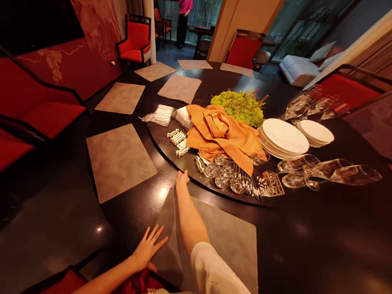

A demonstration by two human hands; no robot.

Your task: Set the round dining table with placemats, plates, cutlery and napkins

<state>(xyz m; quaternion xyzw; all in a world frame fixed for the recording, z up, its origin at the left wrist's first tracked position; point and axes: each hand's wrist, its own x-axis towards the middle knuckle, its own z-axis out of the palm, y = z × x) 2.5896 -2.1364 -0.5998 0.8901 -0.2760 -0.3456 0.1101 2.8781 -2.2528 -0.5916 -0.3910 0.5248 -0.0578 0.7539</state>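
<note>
My left hand (148, 248) lies flat with fingers spread on the near left corner of a grey placemat (228, 242) in front of me. My right hand (181, 179) reaches forward across that mat to the rim of the dark turntable (168, 151), fingers curled at its edge; nothing shows in them. Just beyond it on the turntable are small glass cups (223, 170), white chopstick rests (178, 138), cutlery (248, 184) and orange napkins (223, 133).
Stacked white plates (283, 137), a smaller stack (315, 131), wine glasses lying down (321, 170), green centrepiece (240, 105). More grey placemats (118, 160) ring the round black table. Red chairs (135, 39) surround it. A person in pink (184, 12) stands far back.
</note>
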